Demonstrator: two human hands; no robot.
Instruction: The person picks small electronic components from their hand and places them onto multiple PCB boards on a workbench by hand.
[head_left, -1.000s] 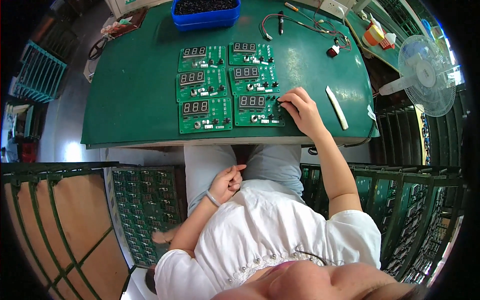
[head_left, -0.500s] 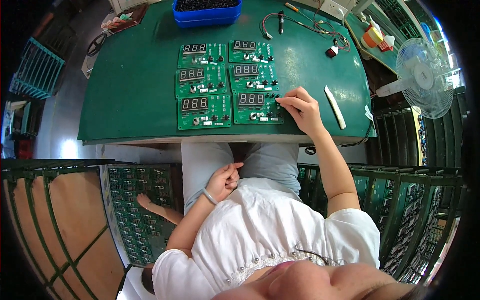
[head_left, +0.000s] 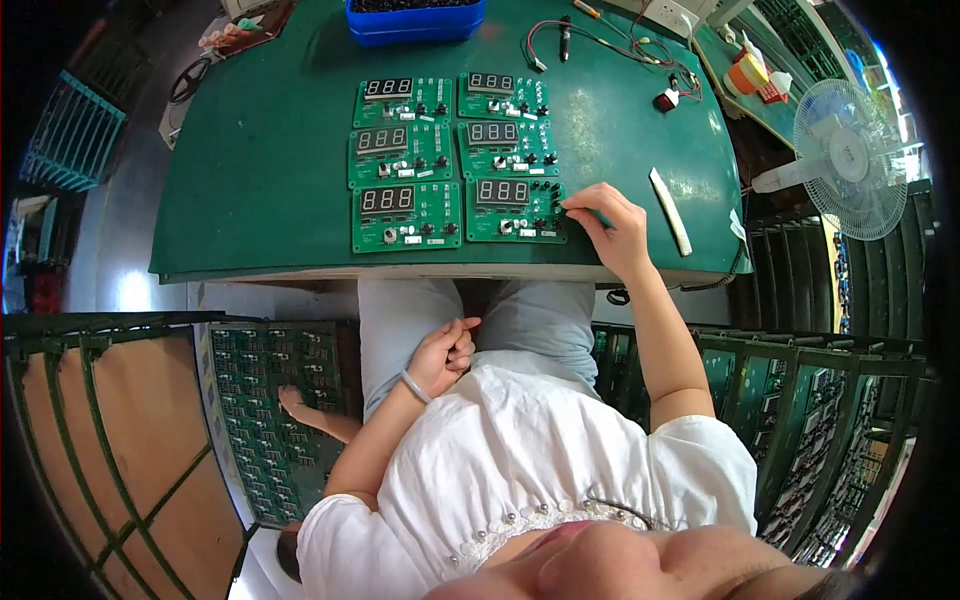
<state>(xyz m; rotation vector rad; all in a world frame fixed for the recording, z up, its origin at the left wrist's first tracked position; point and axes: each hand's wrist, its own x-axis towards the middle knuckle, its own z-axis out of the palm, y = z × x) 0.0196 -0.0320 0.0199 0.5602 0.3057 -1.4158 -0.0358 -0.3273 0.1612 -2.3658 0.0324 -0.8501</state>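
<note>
My right hand (head_left: pixel 612 228) reaches over the table's front edge, thumb and fingertips pinched together at the right edge of the near right circuit board (head_left: pixel 486 226). Anything between those fingertips is too small to make out. This green board has a three-digit display and several small black round parts near its right side. Similar circuit boards lie in two columns, including the near left one (head_left: pixel 432 208). My left hand (head_left: pixel 445 352) rests over my lap with its fingers curled closed; the inside of the hand is hidden.
A blue bin (head_left: pixel 415 28) of small black pieces stands at the far edge. A pale strip-like tool (head_left: pixel 670 212) lies right of my right hand. Wires (head_left: pixel 630 48) and a black pen (head_left: pixel 564 40) lie far right. What seems another person's limb (head_left: pixel 315 415) crosses boards at left.
My right fingertips have shifted slightly right, off the small black parts to the board's edge. My left hand stays curled in place. The whole view has shifted a little.
</note>
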